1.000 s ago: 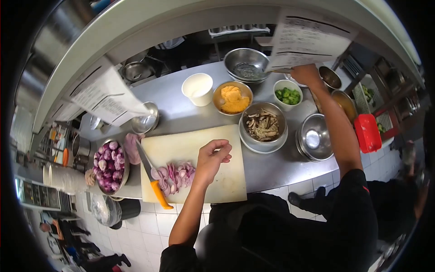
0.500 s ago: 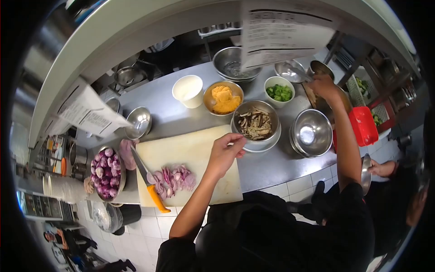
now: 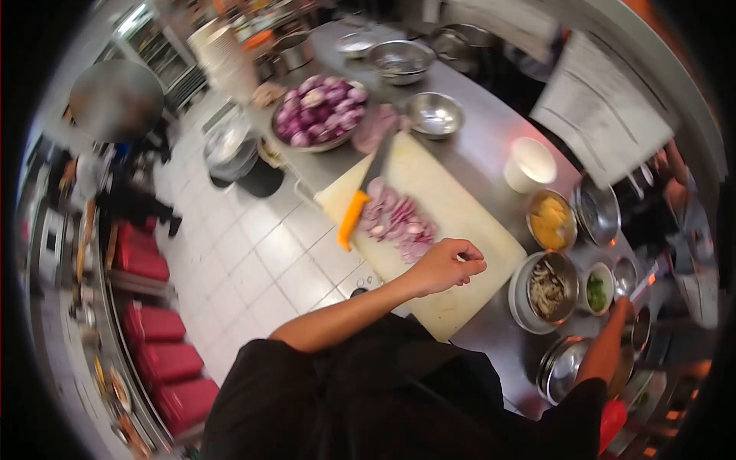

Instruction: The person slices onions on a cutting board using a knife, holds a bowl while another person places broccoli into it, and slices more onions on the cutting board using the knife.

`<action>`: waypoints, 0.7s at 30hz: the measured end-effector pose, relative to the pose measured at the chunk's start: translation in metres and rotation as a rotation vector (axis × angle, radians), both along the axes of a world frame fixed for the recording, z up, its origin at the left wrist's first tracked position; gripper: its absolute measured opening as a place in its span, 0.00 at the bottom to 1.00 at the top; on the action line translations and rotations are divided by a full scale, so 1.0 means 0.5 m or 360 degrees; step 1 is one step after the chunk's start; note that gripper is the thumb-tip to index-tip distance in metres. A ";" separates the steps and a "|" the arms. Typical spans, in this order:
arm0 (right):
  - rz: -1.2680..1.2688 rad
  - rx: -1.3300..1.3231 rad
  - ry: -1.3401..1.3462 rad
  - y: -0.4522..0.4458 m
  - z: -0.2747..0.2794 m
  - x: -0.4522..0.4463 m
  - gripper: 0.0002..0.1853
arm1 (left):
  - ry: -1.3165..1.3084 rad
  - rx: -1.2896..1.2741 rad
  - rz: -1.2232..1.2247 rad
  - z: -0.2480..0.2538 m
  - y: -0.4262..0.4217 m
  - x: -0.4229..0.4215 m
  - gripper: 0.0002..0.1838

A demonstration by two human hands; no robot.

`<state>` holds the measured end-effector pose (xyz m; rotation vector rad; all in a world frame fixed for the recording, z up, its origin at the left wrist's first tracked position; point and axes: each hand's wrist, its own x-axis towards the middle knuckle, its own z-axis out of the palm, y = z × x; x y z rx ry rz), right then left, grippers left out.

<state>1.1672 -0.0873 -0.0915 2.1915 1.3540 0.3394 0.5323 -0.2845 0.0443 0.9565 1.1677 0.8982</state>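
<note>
Purple onion slices (image 3: 404,221) lie just beside the left hand (image 3: 451,267), its fingers curled together; likely light and slippery, best scooped from beneath. Beyond them, the stiff knife (image 3: 355,215) suits a handle hold. The right hand's (image 3: 622,310) grip is too blurred to tell.

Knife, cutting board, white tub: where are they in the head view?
Knife (image 3: 353,219): head view, orange handle.
Cutting board (image 3: 461,222): head view, bare surface.
White tub (image 3: 519,179): head view, outer wall.
</note>
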 end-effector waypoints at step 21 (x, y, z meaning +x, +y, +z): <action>-0.0765 0.1842 0.1149 -0.349 0.347 -0.122 0.21 | -0.0056 0.0058 -0.0320 -0.011 -0.036 -0.244 0.11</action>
